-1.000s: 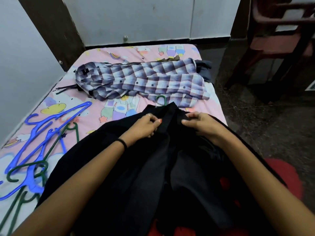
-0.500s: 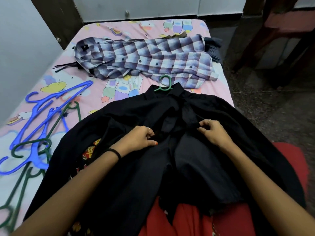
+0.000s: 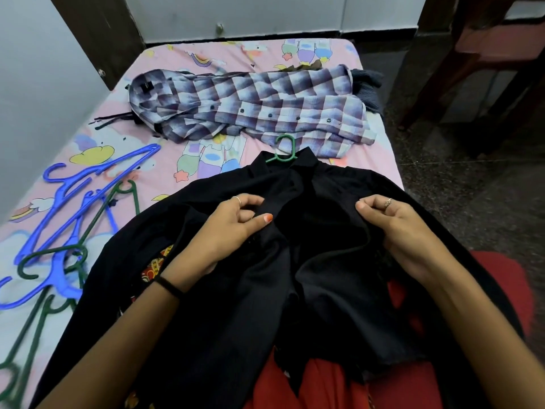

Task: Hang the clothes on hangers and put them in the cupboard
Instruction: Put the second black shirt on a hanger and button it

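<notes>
A black shirt (image 3: 224,305) lies spread on the bed in front of me, its collar pointing away. A green hanger's hook (image 3: 284,149) sticks out of that collar. My left hand (image 3: 233,228) pinches the shirt's left front edge near the chest. My right hand (image 3: 392,228) grips the right front edge and holds it apart from the left one, so the shirt front gapes open. A purple checked shirt (image 3: 265,107) lies flat across the bed beyond the black one.
Several blue and green hangers (image 3: 67,219) lie in a heap on the pink patterned bedsheet (image 3: 206,163) at the left. A dark folded garment (image 3: 368,84) sits behind the checked shirt. White cupboard doors (image 3: 265,16) stand beyond the bed; a wooden chair (image 3: 486,54) stands at the right.
Both hands slid down from the collar to the chest of the black shirt and moved apart, spreading the front edges. The hanger hook now shows fully above the collar.
</notes>
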`<state>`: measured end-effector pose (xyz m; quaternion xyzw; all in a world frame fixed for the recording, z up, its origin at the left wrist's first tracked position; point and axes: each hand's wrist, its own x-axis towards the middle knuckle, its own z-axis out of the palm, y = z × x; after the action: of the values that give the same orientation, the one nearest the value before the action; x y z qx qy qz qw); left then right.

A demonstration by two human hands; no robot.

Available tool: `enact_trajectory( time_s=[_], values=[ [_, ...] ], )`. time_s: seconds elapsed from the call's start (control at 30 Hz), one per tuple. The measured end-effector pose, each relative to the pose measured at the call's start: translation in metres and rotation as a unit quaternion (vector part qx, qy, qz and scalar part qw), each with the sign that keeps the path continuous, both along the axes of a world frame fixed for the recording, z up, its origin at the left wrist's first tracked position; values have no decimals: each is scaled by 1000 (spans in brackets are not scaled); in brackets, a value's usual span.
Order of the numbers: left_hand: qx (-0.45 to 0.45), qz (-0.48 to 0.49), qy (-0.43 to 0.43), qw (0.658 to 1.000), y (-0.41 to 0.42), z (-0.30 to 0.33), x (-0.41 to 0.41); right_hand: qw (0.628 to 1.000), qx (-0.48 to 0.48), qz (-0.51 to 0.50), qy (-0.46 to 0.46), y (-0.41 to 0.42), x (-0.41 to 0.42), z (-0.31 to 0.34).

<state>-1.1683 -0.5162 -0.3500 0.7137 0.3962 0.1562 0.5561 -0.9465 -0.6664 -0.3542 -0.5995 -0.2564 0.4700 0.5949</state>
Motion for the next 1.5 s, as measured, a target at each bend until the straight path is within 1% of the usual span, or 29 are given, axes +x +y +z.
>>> enact_trajectory(
  time_s=[0.1,0.23,0.43,0.5,0.6,0.77,0.83,0.97,1.2,1.5],
  values=[
    [-29,2,-54,998,-6,15,-3,1000,-11,20,12,-7,-8,14],
    [-68,-20,-92,993,-18,30,-8,995,3,55,85,-19,-19,26],
    [-105,-100,-88,986,-30,41,-9,991,18,64,115,-27,-32,26],
    [-82,-108,-87,987,-33,40,-5,990,22,62,122,-28,-35,25],
    [-57,-88,-99,990,-42,39,5,991,27,51,124,-29,-40,26],
    [-80,-64,-137,985,-58,34,18,992,20,28,125,-31,-46,29],
    [-72,-63,-132,987,-62,32,20,992,11,22,125,-32,-47,30],
    [-20,-67,-109,992,-66,28,20,991,-1,5,134,-35,-49,33],
    [49,-76,-127,988,-67,32,22,987,7,6,158,-38,-50,37],
    [-6,-73,-124,990,-73,34,20,983,34,16,178,-42,-50,37]
  ],
)
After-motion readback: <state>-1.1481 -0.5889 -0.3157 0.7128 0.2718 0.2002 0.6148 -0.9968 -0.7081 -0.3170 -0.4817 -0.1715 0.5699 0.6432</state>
